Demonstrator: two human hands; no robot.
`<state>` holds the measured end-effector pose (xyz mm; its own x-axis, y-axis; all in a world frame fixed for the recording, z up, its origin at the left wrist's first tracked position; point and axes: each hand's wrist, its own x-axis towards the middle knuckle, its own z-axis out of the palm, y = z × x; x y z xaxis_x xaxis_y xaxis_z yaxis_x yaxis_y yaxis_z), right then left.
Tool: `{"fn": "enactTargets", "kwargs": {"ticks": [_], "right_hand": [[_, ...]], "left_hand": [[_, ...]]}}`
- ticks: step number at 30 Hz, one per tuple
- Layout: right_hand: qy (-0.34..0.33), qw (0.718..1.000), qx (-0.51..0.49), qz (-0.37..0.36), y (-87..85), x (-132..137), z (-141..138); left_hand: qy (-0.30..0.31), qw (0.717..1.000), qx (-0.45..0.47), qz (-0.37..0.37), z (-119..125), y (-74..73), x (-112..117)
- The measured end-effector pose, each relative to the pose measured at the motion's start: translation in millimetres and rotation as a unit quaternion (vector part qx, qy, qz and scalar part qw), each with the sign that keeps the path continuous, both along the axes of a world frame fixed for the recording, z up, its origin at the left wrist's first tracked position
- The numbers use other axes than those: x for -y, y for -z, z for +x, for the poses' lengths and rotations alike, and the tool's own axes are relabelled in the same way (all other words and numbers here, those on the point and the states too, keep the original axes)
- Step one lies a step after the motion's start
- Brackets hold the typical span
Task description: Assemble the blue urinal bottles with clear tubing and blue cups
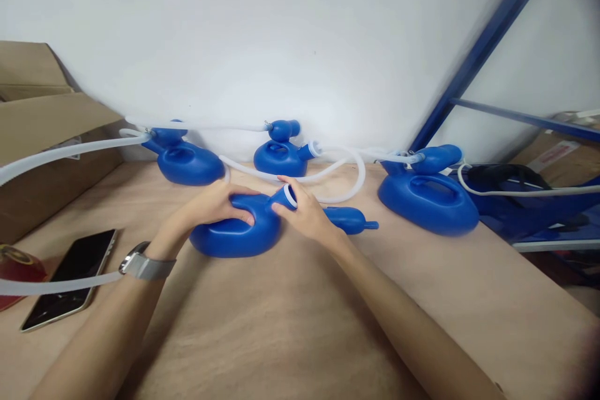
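Note:
A blue plastic urinal bottle [244, 239] lies on its side on the table in front of me. My left hand [216, 201] is wrapped round its handle, thumb across the body. Around the bottle's neck, just behind a white ring [291, 196] at the mouth, my right hand [307, 211] is closed. A loose blue funnel-shaped piece [347, 220] with a narrow tip lies right beside the right hand, partly hidden by it. White hose [354, 184] curls on the table behind the hands.
Similar blue bottles stand at the back left [192, 165], back middle [277, 161] and right [429, 206], with hoses attached. A phone [75, 275], a red object [19, 269] and cardboard boxes [56, 156] are at left. A blue metal frame [487, 44] rises at right.

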<state>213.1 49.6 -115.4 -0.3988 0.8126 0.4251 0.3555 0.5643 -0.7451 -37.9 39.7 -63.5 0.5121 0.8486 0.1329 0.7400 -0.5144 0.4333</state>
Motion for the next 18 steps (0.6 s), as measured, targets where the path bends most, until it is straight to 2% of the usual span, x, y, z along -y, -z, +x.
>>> {"fn": "enactTargets", "kwargs": {"ticks": [18], "right_hand": [[-0.025, 0.998, -0.043, 0.022, 6.9, -0.8, -1.4]], "left_hand": [[0.013, 1.000, 0.004, -0.004, 1.1, -0.2, -0.5]]}}
